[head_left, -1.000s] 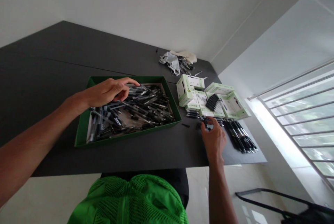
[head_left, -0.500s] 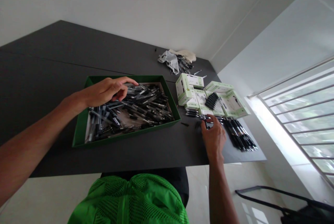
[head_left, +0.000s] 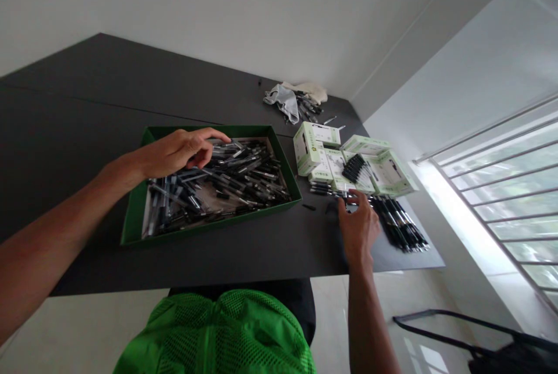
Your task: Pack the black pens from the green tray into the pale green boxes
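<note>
A green shallow box [head_left: 288, 195] holds a loose heap of black and clear pens [head_left: 244, 173]. Above its left part hovers my left hand [head_left: 185, 150], index finger stretched toward the pens and the others loosely curled, with nothing gripped. At the row of pens [head_left: 320, 188] in front of the small cartons is my right hand [head_left: 360, 220]. Its thumb and fingers are bent around a pen [head_left: 346, 202], which is blurred and partly hidden. To the right of that hand lies a neat bundle of black pens [head_left: 401, 224].
Pale green and white cartons [head_left: 307, 150] stand at the right, a small batch of pens [head_left: 357, 170] resting on them. Behind are a grey cloth [head_left: 283, 102], a cream cloth [head_left: 309, 92] and more pens. A dark cap-like piece [head_left: 309, 207] lies beside the box.
My right hand has shifted slightly to the right and away from me, with its fingers at the row of pens. My left hand has stayed in place.
</note>
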Demonstrator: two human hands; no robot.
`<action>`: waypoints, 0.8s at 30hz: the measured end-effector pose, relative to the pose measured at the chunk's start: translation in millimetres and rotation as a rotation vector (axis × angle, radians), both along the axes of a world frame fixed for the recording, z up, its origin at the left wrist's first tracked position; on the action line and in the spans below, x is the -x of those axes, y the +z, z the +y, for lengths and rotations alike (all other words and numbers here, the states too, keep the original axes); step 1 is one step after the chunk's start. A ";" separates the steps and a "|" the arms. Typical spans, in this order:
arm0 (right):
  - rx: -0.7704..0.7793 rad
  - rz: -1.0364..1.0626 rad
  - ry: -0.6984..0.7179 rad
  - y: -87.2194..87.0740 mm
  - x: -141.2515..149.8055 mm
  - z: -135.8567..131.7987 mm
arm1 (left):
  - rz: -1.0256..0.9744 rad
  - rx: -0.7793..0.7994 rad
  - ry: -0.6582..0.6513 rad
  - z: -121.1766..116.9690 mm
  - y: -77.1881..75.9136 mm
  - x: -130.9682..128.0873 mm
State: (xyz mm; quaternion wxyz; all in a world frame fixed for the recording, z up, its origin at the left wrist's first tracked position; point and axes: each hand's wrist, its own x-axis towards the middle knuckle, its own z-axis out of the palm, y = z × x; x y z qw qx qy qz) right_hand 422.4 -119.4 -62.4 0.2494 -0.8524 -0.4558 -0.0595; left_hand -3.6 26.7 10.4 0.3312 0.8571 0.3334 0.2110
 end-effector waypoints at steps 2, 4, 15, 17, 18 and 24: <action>0.006 0.003 0.007 0.5 0.1 0.4 | -0.019 0.044 -0.015 -0.4 0.5 -0.2; 0.012 -0.003 0.007 0.4 0.2 0.4 | -0.034 0.073 -0.020 -1.0 1.4 -0.4; -0.010 -0.017 0.037 -1.6 -1.6 -0.6 | -0.053 0.088 -0.010 -0.2 -0.5 0.1; -0.024 -0.017 0.043 -0.9 -1.4 -1.6 | -0.053 0.091 -0.010 0.1 -0.5 0.1; -0.037 -0.016 0.047 -0.3 -1.1 -2.5 | -0.051 0.090 -0.011 0.3 -0.6 0.2; -0.114 0.015 0.049 11.0 -11.1 -6.8 | -0.032 0.101 -0.018 2.6 -1.8 1.8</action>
